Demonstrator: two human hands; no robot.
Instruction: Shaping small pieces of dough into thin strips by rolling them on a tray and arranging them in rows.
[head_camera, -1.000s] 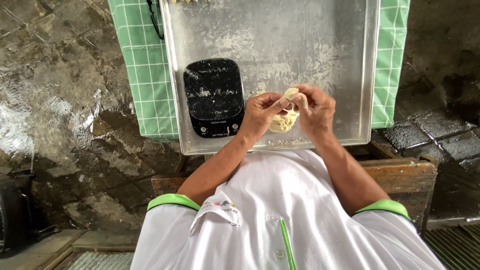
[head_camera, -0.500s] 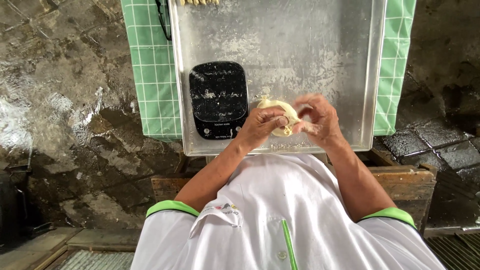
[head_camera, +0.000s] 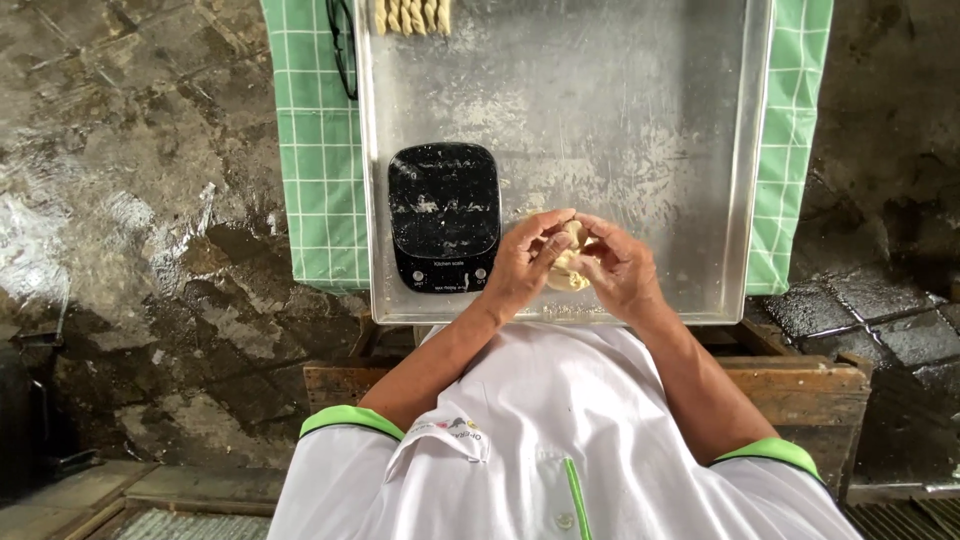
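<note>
A pale lump of dough (head_camera: 568, 262) is pinched between my left hand (head_camera: 527, 262) and my right hand (head_camera: 618, 268), both closed around it just above the near part of a large metal tray (head_camera: 640, 120). Most of the dough is covered by my fingers. A black kitchen scale (head_camera: 443, 214), dusted with flour, lies flat in the tray right beside my left hand.
Several twisted strips of dough (head_camera: 410, 15) lie at the tray's far edge. The tray rests on a green checked cloth (head_camera: 315, 160), where a pair of black glasses (head_camera: 342, 45) lies. A wooden crate (head_camera: 800, 375) stands below; wet stone floor (head_camera: 130, 200) surrounds.
My hands have kept working the dough, closing more tightly over it, so less of it shows. The view has shifted slightly; the scale and tray have not moved.
</note>
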